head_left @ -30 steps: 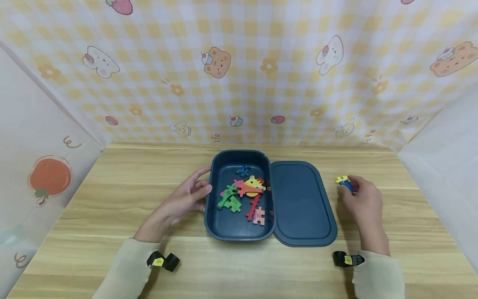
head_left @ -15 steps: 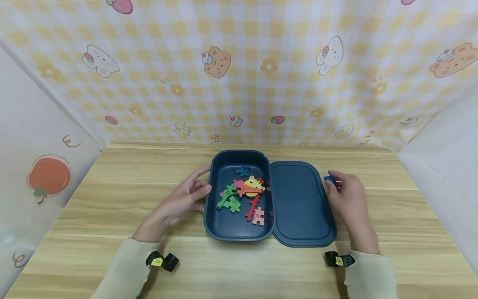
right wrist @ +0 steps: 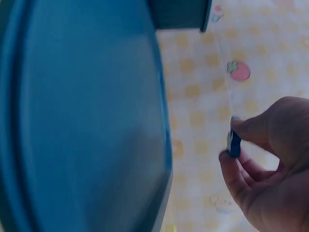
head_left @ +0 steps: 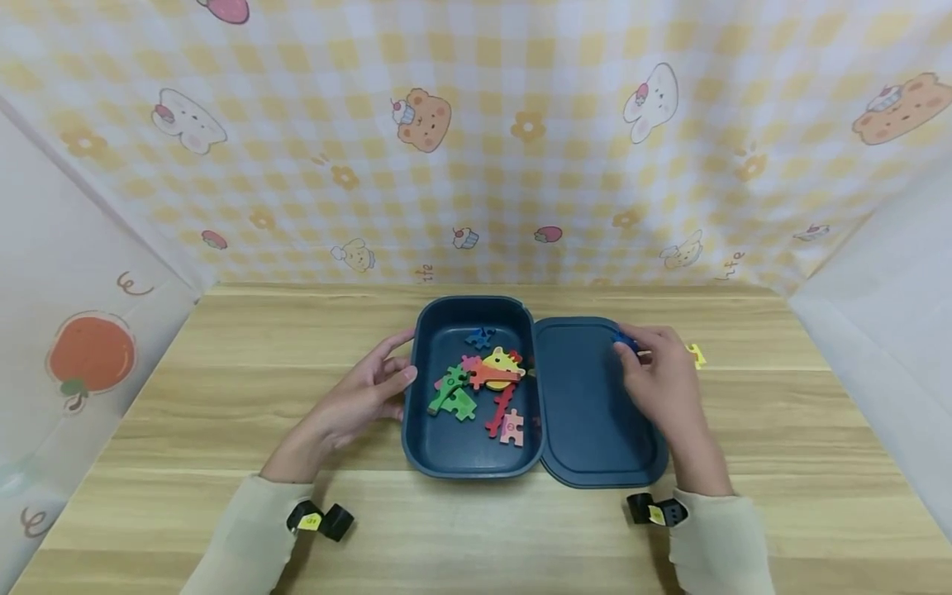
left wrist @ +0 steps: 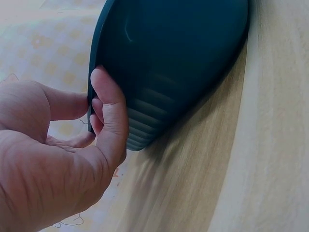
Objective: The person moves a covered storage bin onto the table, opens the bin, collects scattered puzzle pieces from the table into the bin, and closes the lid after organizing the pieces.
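My left hand (head_left: 368, 392) holds the left side of a dark blue plastic box (head_left: 476, 473); in the left wrist view its fingers are at the rim and outer wall. Inside the box lie several colourful puzzle pieces, among them a green piece (head_left: 463, 404), a red piece (head_left: 500, 411), a pink piece (head_left: 512, 428), a blue piece (head_left: 480, 336) and a yellow animal-head piece (head_left: 502, 360). My right hand (head_left: 662, 376) pinches a small blue puzzle piece (right wrist: 234, 144) between thumb and fingers, above the far right corner of the flat lid (head_left: 598, 397).
The lid lies against the box's right side on the wooden table (head_left: 476, 529). A yellow puzzle piece (head_left: 696, 356) rests on the table, right of my right hand. A checked cloth (head_left: 476, 182) hangs behind the table.
My right hand has moved left from beside the lid to above it, carrying the blue puzzle piece. The yellow piece now shows on the table behind it. My left hand stays at the box.
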`<state>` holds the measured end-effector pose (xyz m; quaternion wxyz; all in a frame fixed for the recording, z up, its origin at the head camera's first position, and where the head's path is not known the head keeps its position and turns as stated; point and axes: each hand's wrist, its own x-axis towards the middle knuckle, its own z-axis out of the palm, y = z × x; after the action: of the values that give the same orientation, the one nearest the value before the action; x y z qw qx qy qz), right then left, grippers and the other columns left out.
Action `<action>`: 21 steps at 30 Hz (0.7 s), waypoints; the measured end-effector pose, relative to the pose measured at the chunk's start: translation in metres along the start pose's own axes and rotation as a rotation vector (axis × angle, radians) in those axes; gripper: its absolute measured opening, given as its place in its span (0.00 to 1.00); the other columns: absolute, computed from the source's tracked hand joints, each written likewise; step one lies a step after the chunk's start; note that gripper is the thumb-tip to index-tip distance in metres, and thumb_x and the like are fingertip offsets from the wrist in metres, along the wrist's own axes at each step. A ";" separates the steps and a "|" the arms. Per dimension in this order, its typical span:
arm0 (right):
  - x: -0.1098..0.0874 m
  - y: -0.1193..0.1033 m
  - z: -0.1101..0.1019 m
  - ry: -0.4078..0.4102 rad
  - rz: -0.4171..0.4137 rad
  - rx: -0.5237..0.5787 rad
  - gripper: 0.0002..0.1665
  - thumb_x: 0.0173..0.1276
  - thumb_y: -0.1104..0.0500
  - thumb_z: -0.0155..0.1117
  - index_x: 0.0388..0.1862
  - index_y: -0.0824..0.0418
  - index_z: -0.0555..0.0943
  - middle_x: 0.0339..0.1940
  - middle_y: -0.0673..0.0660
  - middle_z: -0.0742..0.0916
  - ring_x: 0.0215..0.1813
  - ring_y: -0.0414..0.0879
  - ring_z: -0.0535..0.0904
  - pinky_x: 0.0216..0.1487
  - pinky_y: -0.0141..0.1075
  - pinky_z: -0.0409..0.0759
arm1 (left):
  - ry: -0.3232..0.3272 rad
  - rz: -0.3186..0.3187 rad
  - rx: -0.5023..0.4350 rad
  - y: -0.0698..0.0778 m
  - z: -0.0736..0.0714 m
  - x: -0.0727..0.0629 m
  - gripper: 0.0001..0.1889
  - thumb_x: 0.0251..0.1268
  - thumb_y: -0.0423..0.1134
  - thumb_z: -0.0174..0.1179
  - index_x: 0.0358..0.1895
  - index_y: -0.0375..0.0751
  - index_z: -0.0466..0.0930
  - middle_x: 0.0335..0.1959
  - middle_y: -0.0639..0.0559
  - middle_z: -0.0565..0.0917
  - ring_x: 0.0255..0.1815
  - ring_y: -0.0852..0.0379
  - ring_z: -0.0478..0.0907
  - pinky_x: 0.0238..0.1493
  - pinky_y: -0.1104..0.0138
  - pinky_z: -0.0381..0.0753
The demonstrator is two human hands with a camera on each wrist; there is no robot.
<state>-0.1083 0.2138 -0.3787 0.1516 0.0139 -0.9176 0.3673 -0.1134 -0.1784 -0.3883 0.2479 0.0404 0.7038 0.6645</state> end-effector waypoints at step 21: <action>0.013 -0.043 0.031 -0.106 -0.042 0.113 0.16 0.78 0.63 0.64 0.61 0.64 0.87 0.59 0.70 0.85 0.57 0.65 0.85 0.58 0.60 0.87 | -0.001 -0.006 0.000 -0.001 0.000 0.001 0.34 0.87 0.37 0.48 0.87 0.57 0.47 0.67 0.33 0.75 0.46 0.52 0.82 0.40 0.64 0.88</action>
<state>-0.1236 0.1622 -0.3676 0.1094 0.0609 -0.9016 0.4140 -0.1140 -0.1783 -0.3894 0.2502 0.0385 0.7040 0.6635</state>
